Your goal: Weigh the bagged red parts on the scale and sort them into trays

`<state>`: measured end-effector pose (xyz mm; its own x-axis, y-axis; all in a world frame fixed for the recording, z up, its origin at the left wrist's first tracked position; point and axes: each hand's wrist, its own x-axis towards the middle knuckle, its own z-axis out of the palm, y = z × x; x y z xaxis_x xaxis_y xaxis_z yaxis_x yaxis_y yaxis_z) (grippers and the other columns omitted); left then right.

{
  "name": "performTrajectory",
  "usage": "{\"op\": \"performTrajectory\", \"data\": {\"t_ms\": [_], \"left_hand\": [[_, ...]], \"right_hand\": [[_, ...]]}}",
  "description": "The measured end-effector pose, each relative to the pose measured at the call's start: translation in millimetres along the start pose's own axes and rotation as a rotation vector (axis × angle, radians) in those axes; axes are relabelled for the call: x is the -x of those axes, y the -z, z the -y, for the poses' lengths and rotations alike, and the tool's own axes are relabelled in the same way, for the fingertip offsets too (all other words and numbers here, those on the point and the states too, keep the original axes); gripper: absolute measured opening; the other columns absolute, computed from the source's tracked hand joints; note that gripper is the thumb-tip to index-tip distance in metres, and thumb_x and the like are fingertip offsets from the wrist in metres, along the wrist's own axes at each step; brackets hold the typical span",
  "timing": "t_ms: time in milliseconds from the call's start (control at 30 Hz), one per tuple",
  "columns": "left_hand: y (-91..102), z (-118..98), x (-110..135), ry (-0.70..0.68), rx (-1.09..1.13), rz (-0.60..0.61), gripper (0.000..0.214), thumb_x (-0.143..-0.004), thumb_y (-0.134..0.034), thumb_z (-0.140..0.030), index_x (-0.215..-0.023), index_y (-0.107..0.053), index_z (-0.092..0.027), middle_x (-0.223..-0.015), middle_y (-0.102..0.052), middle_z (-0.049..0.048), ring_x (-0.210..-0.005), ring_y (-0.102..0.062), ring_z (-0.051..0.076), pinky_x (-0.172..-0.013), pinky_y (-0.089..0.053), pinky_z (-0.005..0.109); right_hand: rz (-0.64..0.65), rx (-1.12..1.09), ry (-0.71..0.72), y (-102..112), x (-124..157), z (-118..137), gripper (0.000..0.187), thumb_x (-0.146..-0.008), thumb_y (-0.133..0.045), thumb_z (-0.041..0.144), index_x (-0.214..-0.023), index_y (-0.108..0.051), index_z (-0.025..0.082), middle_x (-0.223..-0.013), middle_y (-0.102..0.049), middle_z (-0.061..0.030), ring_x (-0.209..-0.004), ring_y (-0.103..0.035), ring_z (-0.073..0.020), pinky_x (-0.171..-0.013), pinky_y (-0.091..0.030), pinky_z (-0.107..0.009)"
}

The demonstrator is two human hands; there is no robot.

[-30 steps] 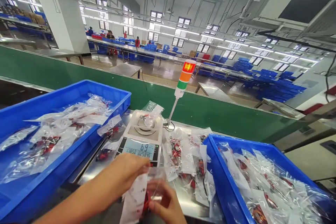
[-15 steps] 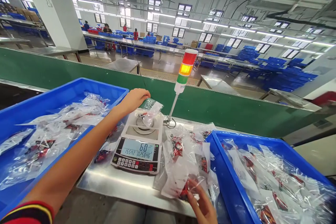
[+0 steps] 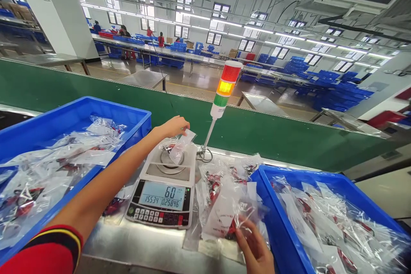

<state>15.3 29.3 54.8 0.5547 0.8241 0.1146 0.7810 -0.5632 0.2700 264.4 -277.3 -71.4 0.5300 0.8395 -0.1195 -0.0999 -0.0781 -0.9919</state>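
Observation:
My left hand (image 3: 175, 126) is over the back of the digital scale (image 3: 160, 199), its fingers closed on the upper edge of a clear plastic bag (image 3: 176, 154). That bag has a white paper in it and reddish parts, and rests on the scale's pan. The display reads 60, with 15.534 and 0.25846 below. At the lower right, my right hand (image 3: 255, 244) pinches another clear bag (image 3: 220, 218) holding red parts and a white printed sheet. It lies against a pile of similar bags (image 3: 237, 173) on the metal table.
A blue bin (image 3: 146, 122) with several bags stands at the left, another blue bin (image 3: 263, 175) with bags at the right. A signal tower (image 3: 226, 85) glows amber behind the scale. A green partition (image 3: 272, 132) runs along the back. Several people sit far off.
The view has shifted slightly. My left hand has moved a little right and down at the bag's upper edge. The scale's lower left figure went from 15.542 to 15.534.

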Motion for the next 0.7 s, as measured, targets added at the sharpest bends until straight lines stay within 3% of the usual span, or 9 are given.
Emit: {"op": "performTrajectory", "data": {"t_ms": [67,167,300,400,500,567,633,700], "left_hand": [[12.8,1.5,8.0,0.036,0.023,-0.026,0.008,-0.076,-0.063,-0.024,-0.075,-0.067,-0.017,-0.083,-0.073,0.0057,-0.087,-0.066,0.022,-0.081,-0.049,0.03],[51.5,6.6,41.4,0.099,0.055,-0.145,0.016,-0.08,-0.055,-0.032,-0.077,-0.063,-0.018,-0.078,-0.07,0.0041,-0.078,-0.064,0.02,-0.075,-0.048,0.03],[113.2,28.2,115.1,0.259,0.02,-0.367,0.031,-0.081,-0.048,-0.049,-0.084,-0.062,-0.021,-0.083,-0.069,0.0052,-0.082,-0.062,0.023,-0.081,-0.048,0.036],[138.7,60.3,170.7,0.446,-0.06,-0.43,0.036,-0.072,-0.05,-0.059,-0.079,-0.062,-0.025,-0.074,-0.065,0.0051,-0.077,-0.061,0.027,-0.083,-0.048,0.043],[139.0,91.6,207.5,0.63,-0.161,-0.467,0.038,-0.062,-0.057,-0.063,-0.071,-0.057,-0.027,-0.07,-0.054,0.0043,-0.08,-0.063,0.034,-0.088,-0.049,0.058],[129.2,97.3,215.8,0.668,-0.2,-0.502,0.036,-0.064,-0.059,-0.062,-0.072,-0.054,-0.027,-0.076,-0.05,0.0053,-0.092,-0.064,0.04,-0.093,-0.046,0.067],[115.0,83.6,211.6,0.604,-0.197,-0.522,0.03,-0.073,-0.056,-0.057,-0.078,-0.056,-0.028,-0.085,-0.053,0.0078,-0.104,-0.062,0.043,-0.098,-0.044,0.069],[98.8,52.9,199.7,0.492,-0.169,-0.515,0.025,-0.082,-0.05,-0.052,-0.085,-0.061,-0.029,-0.097,-0.061,0.0097,-0.11,-0.061,0.041,-0.101,-0.045,0.064]], "right_hand": [[0.071,0.016,0.062,-22.2,-12.0,20.4,0.043,-0.07,-0.083,0.057,-0.097,-0.076,0.024,-0.1,-0.079,-0.0068,-0.093,-0.074,-0.0273,-0.079,-0.061,-0.032],[0.217,0.055,0.215,-68.7,-36.9,54.8,0.033,-0.077,-0.076,0.051,-0.096,-0.075,0.023,-0.101,-0.078,-0.0072,-0.092,-0.073,-0.0257,-0.078,-0.06,-0.034],[0.329,0.006,0.414,-139.3,-74.6,79.4,0.03,-0.083,-0.068,0.046,-0.1,-0.069,0.022,-0.106,-0.076,-0.0084,-0.098,-0.072,-0.0244,-0.088,-0.057,-0.037],[0.419,0.057,0.436,-175.9,-97.2,73.2,0.032,-0.083,-0.063,0.046,-0.105,-0.062,0.021,-0.107,-0.076,-0.0108,-0.1,-0.072,-0.0259,-0.092,-0.056,-0.041],[0.43,0.131,0.409,-185.3,-109.2,60.2,0.041,-0.079,-0.064,0.044,-0.112,-0.059,0.02,-0.114,-0.074,-0.0163,-0.11,-0.069,-0.0312,-0.101,-0.05,-0.051],[0.371,0.168,0.407,-177.5,-109.8,55.8,0.046,-0.079,-0.063,0.044,-0.117,-0.058,0.019,-0.125,-0.07,-0.0193,-0.12,-0.064,-0.0334,-0.106,-0.043,-0.056],[0.323,0.225,0.426,-161.0,-104.7,57.3,0.048,-0.082,-0.059,0.046,-0.122,-0.057,0.019,-0.129,-0.068,-0.0185,-0.123,-0.062,-0.0324,-0.107,-0.041,-0.055],[0.282,0.311,0.471,-135.7,-95.8,63.3,0.047,-0.085,-0.056,0.048,-0.122,-0.059,0.019,-0.127,-0.069,-0.0158,-0.122,-0.062,-0.0308,-0.107,-0.042,-0.052]]}}
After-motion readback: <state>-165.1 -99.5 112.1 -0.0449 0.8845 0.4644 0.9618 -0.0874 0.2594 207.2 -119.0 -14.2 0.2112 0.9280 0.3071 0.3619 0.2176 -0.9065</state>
